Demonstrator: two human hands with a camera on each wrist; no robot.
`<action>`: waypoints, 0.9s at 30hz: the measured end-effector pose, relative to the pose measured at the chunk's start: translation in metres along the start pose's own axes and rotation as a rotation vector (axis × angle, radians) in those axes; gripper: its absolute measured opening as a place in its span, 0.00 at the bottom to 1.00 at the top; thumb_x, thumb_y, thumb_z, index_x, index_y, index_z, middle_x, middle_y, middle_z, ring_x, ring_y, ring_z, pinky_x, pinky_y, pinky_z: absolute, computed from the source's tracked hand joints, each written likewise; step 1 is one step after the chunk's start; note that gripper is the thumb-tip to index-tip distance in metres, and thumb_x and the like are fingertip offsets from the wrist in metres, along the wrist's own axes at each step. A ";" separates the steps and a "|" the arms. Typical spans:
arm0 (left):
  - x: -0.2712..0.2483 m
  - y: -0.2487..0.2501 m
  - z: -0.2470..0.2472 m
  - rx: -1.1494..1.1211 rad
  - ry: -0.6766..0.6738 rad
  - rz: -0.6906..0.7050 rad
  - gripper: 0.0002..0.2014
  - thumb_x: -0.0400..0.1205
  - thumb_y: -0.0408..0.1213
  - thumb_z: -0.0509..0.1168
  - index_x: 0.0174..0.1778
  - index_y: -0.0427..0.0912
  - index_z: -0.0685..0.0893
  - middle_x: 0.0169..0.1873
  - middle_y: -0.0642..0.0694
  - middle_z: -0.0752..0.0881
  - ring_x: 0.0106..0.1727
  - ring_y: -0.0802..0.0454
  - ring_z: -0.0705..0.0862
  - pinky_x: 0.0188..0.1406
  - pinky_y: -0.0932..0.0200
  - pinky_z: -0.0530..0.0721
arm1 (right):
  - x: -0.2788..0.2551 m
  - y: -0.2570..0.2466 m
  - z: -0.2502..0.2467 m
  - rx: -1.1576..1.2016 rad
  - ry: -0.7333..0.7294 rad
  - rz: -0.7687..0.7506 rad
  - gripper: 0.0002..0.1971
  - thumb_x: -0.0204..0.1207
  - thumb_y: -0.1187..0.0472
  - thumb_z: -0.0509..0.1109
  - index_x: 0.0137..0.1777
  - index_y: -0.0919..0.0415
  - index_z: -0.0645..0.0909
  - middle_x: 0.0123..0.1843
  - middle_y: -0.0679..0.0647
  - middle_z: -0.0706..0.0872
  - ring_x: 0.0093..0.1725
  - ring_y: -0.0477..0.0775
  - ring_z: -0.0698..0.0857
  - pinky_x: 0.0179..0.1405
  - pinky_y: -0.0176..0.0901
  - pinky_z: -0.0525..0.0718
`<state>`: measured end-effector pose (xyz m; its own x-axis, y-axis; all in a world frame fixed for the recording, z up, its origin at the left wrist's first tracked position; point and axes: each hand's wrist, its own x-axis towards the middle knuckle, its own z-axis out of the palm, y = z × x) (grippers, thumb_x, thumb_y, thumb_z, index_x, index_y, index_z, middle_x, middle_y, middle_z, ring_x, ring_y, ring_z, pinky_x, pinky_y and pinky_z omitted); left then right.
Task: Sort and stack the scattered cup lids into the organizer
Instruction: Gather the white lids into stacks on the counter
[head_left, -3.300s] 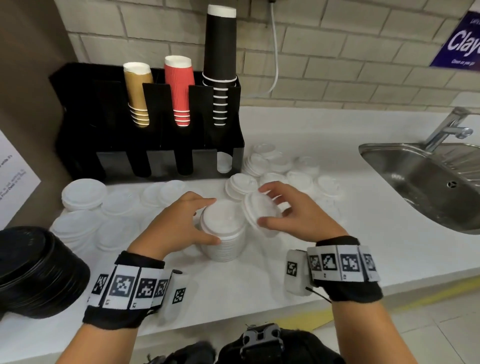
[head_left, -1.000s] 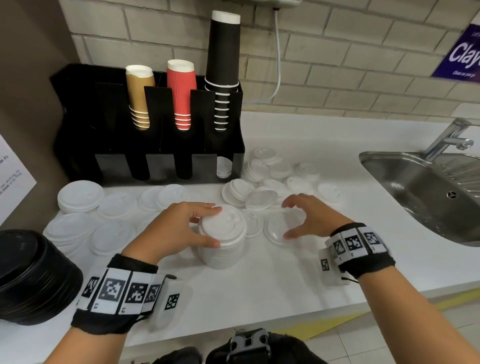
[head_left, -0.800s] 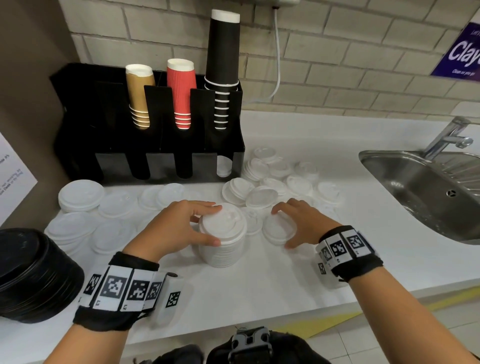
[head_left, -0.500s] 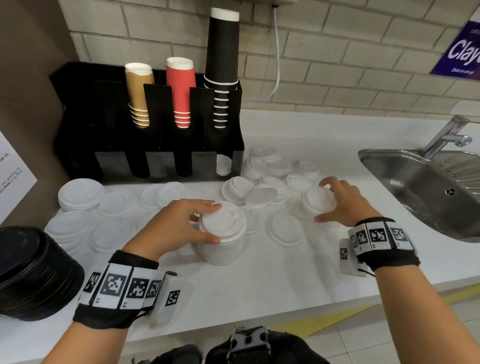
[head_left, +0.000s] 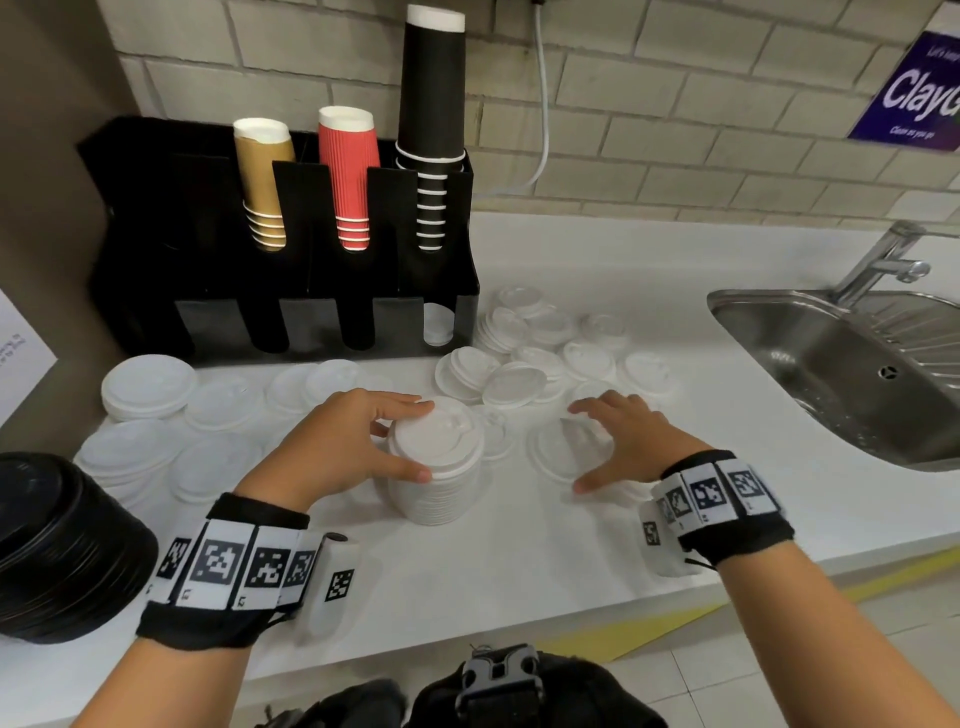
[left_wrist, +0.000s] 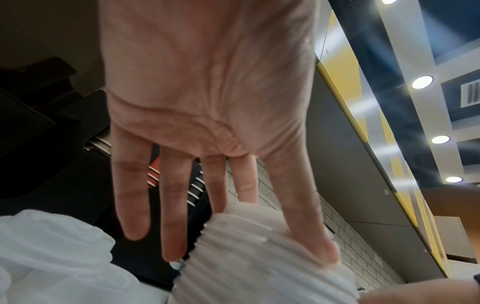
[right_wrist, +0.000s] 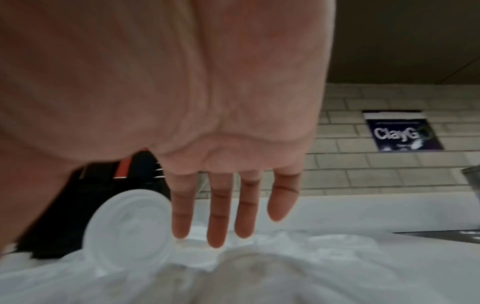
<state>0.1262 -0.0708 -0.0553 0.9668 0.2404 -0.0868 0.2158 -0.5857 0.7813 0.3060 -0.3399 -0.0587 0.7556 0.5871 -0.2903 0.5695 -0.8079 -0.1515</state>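
Observation:
A tall stack of white lids (head_left: 441, 499) stands mid-counter. My left hand (head_left: 418, 441) grips it, thumb on the near side and fingers over the top rim; the left wrist view shows the thumb (left_wrist: 311, 236) pressed on the ribbed stack (left_wrist: 259, 277). My right hand (head_left: 584, 447) is spread, fingers straight, over a flat lid (head_left: 550, 457) just right of the stack. In the right wrist view its fingers (right_wrist: 215, 226) point down at loose lids, with one lid tilted (right_wrist: 130, 222) beside them. More small lids (head_left: 514, 384) lie scattered behind. The black organizer (head_left: 291, 291) stands at the back left.
Brown, red and black cups (head_left: 348, 176) fill the organizer's upper slots. Wider white lids (head_left: 148, 384) lie at the left, next to a pile of black lids (head_left: 57, 545). A steel sink (head_left: 841, 364) with tap (head_left: 883, 260) is at the right.
My right hand reached out to the lids at the right, then came back left over the flat lid beside the stack. My left hand has stayed on the stack.

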 end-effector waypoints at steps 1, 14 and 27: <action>0.000 0.000 0.000 0.001 -0.002 -0.003 0.37 0.59 0.44 0.86 0.66 0.63 0.83 0.67 0.71 0.78 0.53 0.70 0.80 0.48 0.71 0.77 | 0.004 -0.006 0.002 -0.030 -0.010 -0.019 0.49 0.57 0.38 0.81 0.78 0.42 0.62 0.73 0.48 0.69 0.73 0.55 0.65 0.72 0.55 0.65; -0.004 0.000 0.002 0.013 0.025 0.001 0.40 0.62 0.44 0.85 0.70 0.63 0.77 0.60 0.68 0.79 0.55 0.65 0.80 0.49 0.68 0.76 | 0.009 -0.026 -0.019 0.433 0.112 -0.184 0.36 0.64 0.52 0.82 0.69 0.39 0.69 0.58 0.49 0.77 0.57 0.48 0.77 0.50 0.34 0.75; -0.011 -0.001 0.008 -0.015 0.101 0.037 0.42 0.61 0.46 0.85 0.72 0.59 0.78 0.58 0.59 0.82 0.51 0.64 0.83 0.48 0.71 0.79 | -0.009 -0.102 -0.007 0.551 0.115 -0.511 0.30 0.68 0.55 0.80 0.68 0.35 0.75 0.59 0.48 0.74 0.59 0.35 0.72 0.52 0.14 0.66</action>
<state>0.1161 -0.0787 -0.0602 0.9553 0.2956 0.0043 0.1772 -0.5843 0.7919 0.2429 -0.2622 -0.0339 0.4869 0.8726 0.0385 0.6370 -0.3246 -0.6992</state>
